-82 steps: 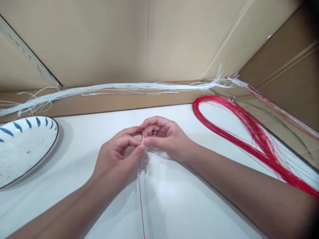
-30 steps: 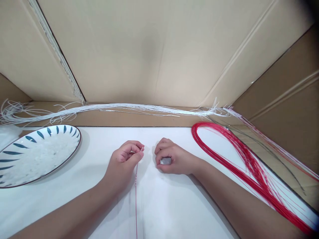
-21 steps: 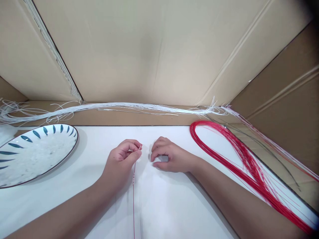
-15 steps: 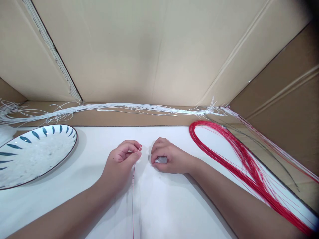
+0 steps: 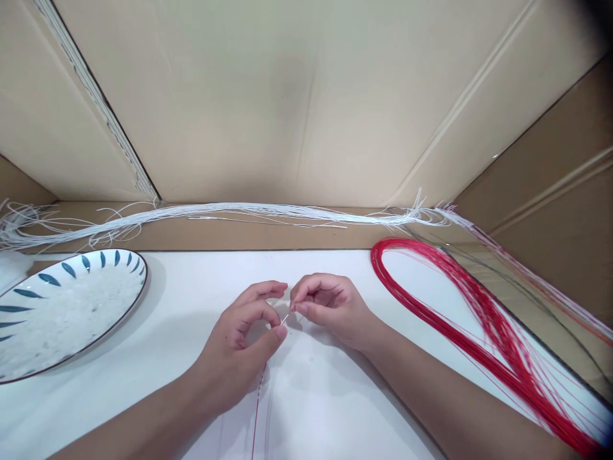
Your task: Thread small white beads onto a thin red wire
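Note:
My left hand (image 5: 244, 342) pinches a thin red string (image 5: 258, 397) between thumb and forefinger, its other fingers raised and curled. Below the hand, the string runs toward the near edge and shows small pale marks along its upper part. A short whitish end (image 5: 286, 317) sticks out of the left fingertips and reaches the fingertips of my right hand (image 5: 330, 306). The right thumb and forefinger are pressed together there. Whether they grip the string's tip or something tiny at it is hidden.
On the left stands an oval plate (image 5: 138, 291) with blue leaf marks, holding whitish, clear small bits. A looped bundle of red strings (image 5: 407, 299) lies on the right, beside my forearm. White strings (image 5: 258, 209) stretch along the back, before a cardboard wall (image 5: 230, 96).
My hands have come together. The right fingertips now meet the string's end, and the left hand has moved slightly right and nearer with the string. The view has shifted a little.

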{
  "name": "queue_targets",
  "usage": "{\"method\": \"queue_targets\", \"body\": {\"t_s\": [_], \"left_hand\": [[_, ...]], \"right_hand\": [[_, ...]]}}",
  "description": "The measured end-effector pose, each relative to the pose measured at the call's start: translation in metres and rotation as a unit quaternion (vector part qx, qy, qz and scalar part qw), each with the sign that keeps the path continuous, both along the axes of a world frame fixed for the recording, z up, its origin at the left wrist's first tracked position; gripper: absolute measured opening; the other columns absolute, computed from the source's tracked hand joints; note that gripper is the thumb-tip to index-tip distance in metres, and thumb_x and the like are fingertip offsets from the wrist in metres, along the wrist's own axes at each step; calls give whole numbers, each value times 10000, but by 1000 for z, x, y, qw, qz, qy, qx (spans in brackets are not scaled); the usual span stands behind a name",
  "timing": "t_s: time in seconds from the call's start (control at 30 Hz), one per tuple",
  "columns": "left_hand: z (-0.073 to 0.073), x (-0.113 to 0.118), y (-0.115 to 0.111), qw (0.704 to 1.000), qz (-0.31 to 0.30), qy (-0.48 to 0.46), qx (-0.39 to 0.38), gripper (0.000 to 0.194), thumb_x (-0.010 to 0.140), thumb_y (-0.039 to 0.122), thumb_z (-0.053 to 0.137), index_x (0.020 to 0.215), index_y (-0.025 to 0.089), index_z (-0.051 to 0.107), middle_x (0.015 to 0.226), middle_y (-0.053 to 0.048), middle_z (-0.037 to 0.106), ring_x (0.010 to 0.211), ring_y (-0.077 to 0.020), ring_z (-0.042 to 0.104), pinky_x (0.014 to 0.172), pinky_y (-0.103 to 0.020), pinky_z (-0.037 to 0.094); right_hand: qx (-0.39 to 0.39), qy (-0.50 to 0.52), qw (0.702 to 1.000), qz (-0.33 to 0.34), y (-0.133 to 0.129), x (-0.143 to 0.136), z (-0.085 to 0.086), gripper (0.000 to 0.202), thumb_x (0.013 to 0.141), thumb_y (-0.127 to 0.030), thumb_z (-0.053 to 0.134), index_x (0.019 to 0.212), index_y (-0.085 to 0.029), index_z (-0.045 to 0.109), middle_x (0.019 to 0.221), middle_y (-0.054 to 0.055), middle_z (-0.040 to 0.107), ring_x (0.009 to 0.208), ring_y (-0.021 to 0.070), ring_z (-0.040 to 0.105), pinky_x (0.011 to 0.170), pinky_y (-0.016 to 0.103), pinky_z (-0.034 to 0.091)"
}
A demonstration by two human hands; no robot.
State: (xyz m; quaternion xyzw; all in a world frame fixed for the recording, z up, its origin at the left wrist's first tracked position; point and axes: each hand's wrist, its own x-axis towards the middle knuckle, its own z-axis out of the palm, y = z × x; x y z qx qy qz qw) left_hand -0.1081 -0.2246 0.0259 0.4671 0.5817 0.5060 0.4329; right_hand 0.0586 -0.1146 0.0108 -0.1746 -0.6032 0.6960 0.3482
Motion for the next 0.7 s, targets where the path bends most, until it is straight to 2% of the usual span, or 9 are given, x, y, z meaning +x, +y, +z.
{"method": "queue_targets", "body": {"t_s": [0.1, 0.17, 0.37, 0.47, 0.7], "left_hand": [[-1, -4, -1, 999, -37, 10, 20, 260, 873, 415, 704, 674, 248, 690, 1429, -100, 639, 1356, -371, 562, 1051, -513, 512], [-2, -6, -1, 998, -52, 5, 36, 240, 880, 387, 710, 684, 249, 700, 1427, -92, 646, 1331, -354, 585, 1098, -518, 470], [3, 1, -3, 999, -1, -49, 13, 224, 837, 348, 740, 642, 242, 709, 1361, -72, 683, 1157, -311, 667, 1061, -485, 491], [4, 3, -2, 999, 7, -44, 6, 228, 826, 344, 742, 629, 238, 698, 1327, -74, 693, 1128, -304, 672, 1045, -475, 504], [0, -2, 0, 999, -19, -8, 24, 209, 842, 343, 726, 657, 248, 705, 1311, -79, 693, 1196, -329, 650, 996, -458, 542]], "right_hand": [[-54, 8, 998, 23, -3, -2, 2, 103, 791, -250, 863, 804, -177, 791, 743, 32, 715, 645, 113, 606, 620, 259, 515], [-85, 11, 996, 30, -4, -3, 3, 101, 782, -251, 873, 805, -179, 807, 712, 27, 712, 623, 110, 599, 605, 257, 509], [-114, 28, 992, 41, -4, -4, 1, 96, 792, -240, 877, 825, -177, 813, 734, 24, 746, 630, 97, 624, 638, 249, 528], [-119, 29, 992, 44, -4, -4, 0, 104, 801, -243, 877, 826, -173, 804, 746, 23, 752, 637, 91, 628, 645, 242, 528], [-132, 33, 989, 54, -5, -4, -1, 113, 788, -248, 888, 826, -183, 804, 683, -1, 711, 648, 104, 651, 659, 246, 546]]}}
